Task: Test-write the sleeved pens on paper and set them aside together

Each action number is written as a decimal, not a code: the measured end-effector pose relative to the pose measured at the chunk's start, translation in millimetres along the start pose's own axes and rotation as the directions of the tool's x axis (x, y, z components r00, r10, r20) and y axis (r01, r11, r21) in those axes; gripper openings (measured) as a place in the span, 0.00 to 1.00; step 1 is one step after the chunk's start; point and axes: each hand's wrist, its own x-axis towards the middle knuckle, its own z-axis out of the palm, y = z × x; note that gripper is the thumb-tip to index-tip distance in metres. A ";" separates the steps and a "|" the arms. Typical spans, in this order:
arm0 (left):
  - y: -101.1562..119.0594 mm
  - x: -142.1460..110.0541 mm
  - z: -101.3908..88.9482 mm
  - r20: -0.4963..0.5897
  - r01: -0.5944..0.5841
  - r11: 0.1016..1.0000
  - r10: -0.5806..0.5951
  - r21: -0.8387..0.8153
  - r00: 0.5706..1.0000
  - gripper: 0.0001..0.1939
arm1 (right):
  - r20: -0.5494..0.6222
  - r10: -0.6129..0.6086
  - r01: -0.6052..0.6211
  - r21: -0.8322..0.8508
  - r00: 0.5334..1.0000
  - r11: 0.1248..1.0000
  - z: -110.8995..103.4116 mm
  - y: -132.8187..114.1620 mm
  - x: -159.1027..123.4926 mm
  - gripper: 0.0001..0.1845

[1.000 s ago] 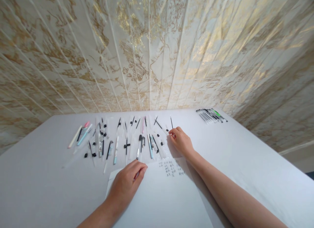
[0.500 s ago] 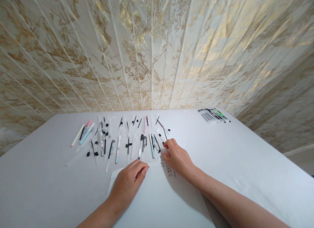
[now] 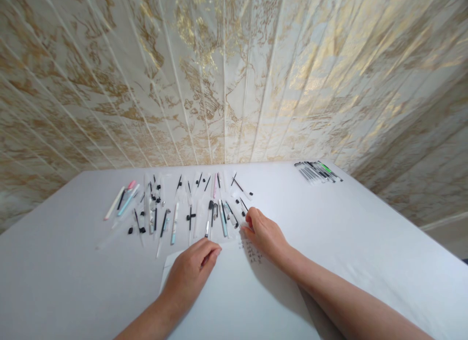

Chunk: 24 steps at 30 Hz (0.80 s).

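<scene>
Drawn nearer since the earlier frame, the right hand (image 3: pixel 266 235) pinches a thin dark stick (image 3: pixel 243 204) between thumb and fingers, at the right end of the scattered pen parts. Nearest, the left hand (image 3: pixel 192 267) rests with fingers curled in on a white sheet (image 3: pixel 241 301); whether it hides anything, I cannot tell. Small handwriting (image 3: pixel 252 251) sits partly under the right hand, so a dragging palm could smudge it. Just beyond, a loose black cap (image 3: pixel 243 214) lies close to the fingertips; a brush could send it rolling across the tabletop (image 3: pixel 365 233).
</scene>
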 end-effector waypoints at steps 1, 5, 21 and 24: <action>0.1 0.2 0.0 0.001 0.000 1.000 0.000 0.002 1.000 0.12 | 0.003 0.004 -0.004 -0.002 1.000 1.000 -0.1 -0.3 0.0 0.10; 0.7 0.8 -0.3 -0.001 -0.002 1.000 0.002 0.000 1.000 0.12 | 0.008 0.021 -0.021 -0.019 1.000 1.000 1.0 -1.6 -1.0 0.10; 7.9 2.1 -1.8 0.033 0.169 0.944 -0.166 -0.284 0.986 0.10 | -0.263 -0.184 0.259 0.288 0.947 0.922 -15.5 -16.5 -12.4 0.06; 15.5 4.4 -2.9 0.113 0.301 0.798 -0.286 -0.523 0.952 0.13 | -0.198 -0.299 0.351 0.336 0.933 0.874 -6.7 -27.1 -21.9 0.06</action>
